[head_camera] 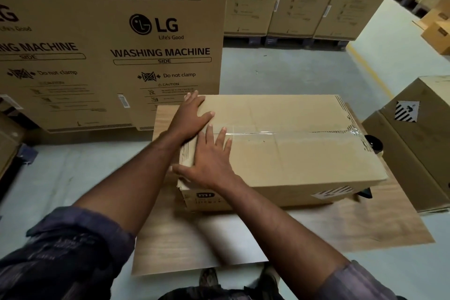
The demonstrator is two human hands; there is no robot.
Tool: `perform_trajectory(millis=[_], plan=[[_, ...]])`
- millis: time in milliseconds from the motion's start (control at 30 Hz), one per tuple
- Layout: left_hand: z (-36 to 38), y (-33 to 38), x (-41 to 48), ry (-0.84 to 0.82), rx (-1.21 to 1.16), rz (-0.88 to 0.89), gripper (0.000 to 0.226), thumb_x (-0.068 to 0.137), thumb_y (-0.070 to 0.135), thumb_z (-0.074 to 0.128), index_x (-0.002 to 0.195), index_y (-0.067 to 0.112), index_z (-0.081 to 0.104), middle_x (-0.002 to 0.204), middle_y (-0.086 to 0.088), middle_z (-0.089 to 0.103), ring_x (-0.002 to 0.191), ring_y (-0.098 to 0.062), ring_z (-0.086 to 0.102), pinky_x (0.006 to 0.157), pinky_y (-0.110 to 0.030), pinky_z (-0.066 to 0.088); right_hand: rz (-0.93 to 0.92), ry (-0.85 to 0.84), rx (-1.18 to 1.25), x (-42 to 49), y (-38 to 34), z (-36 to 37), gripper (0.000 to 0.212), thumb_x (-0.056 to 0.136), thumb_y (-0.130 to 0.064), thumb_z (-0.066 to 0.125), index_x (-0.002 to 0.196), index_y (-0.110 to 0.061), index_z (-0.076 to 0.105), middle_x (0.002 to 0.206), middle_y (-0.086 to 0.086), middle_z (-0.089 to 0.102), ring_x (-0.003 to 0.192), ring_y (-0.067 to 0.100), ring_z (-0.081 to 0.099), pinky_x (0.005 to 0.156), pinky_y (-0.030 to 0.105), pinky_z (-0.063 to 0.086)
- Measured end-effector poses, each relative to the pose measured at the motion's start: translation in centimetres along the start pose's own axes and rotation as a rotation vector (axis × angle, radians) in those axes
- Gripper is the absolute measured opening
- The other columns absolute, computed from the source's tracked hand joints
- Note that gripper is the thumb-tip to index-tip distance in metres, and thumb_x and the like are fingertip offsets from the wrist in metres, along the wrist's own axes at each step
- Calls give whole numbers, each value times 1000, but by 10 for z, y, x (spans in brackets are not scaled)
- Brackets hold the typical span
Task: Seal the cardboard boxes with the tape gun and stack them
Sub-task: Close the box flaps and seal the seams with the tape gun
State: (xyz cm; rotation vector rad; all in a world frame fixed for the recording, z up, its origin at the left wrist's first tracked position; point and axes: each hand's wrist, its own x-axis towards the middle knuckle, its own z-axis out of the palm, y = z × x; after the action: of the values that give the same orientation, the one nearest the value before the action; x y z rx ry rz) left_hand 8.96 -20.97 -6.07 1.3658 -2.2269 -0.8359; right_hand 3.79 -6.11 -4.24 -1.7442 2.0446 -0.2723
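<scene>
A long cardboard box (292,153) lies on a flat cardboard sheet (194,238) on the floor. A strip of clear tape (280,133) runs along its closed top seam. My left hand (192,114) rests flat on the far left part of the top, fingers straight. My right hand (209,158) presses flat on the near left part, fingertips at the tape's left end. A dark tape roll (373,145) shows just past the box's right end, partly hidden. I see no more of a tape gun than that.
Tall washing machine cartons (109,44) stand behind the box, with more (304,0) on pallets farther back. Another brown box (418,139) with a striped label sits at the right. Small boxes (438,31) lie far right. My shoes (238,280) stand at the sheet's near edge.
</scene>
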Motion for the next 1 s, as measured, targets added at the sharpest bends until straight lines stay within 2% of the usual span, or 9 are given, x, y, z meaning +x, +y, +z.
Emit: perform_trajectory(millis=[100, 300, 533, 700, 767, 867, 1000], plan=[[1, -11, -1, 54, -43, 33, 58, 96, 34, 65, 147, 15, 48, 162, -5, 34, 153, -21, 19, 120, -34, 17, 12, 6, -34, -1, 1, 5, 123, 81, -76, 62, 162, -9, -1, 169, 16, -17, 149, 45, -30, 120, 61, -14], [-6, -35, -38, 185, -54, -39, 52, 100, 26, 60, 148, 12, 49, 160, -3, 36, 152, -19, 22, 120, -32, 17, -60, -52, -53, -18, -15, 14, 118, 84, -66, 65, 162, -8, -2, 169, 16, -20, 149, 45, -31, 122, 62, -12], [-17, -46, -99, 405, -55, -255, 46, 103, 22, 54, 147, 9, 50, 160, -4, 36, 152, -18, 22, 120, -33, 20, -252, -188, -96, -33, -15, 14, 123, 83, -57, 73, 162, -8, -8, 169, 13, -21, 150, 40, -31, 124, 58, -10], [5, -19, -136, 558, -70, -376, 43, 104, 17, 47, 146, 12, 51, 160, -1, 37, 152, -18, 20, 121, -37, 19, -405, -349, -152, -41, 22, -7, 126, 83, -51, 77, 162, -12, -13, 169, 7, -23, 151, 34, -31, 125, 53, -12], [23, -2, -148, 558, -36, -380, 46, 102, 15, 43, 147, 12, 49, 162, -2, 33, 153, -20, 16, 122, -39, 17, -453, -376, -164, -48, 47, -21, 126, 82, -48, 80, 162, -12, -11, 169, 5, -21, 153, 31, -26, 124, 50, -12], [58, 27, -168, 525, 50, -322, 56, 96, 25, 34, 149, 13, 46, 163, -6, 31, 153, -25, 15, 121, -50, 19, -480, -402, -191, -56, 94, -49, 122, 80, -41, 82, 164, -15, -3, 171, 2, -14, 156, 27, -16, 124, 50, -8], [113, 78, -196, 444, 203, -261, 59, 98, 42, 31, 152, 20, 40, 162, -4, 31, 152, -27, 16, 117, -58, 18, -443, -406, -174, -76, 166, -89, 108, 79, -19, 76, 164, -21, 10, 172, -3, -3, 158, 22, -3, 125, 53, -1]])
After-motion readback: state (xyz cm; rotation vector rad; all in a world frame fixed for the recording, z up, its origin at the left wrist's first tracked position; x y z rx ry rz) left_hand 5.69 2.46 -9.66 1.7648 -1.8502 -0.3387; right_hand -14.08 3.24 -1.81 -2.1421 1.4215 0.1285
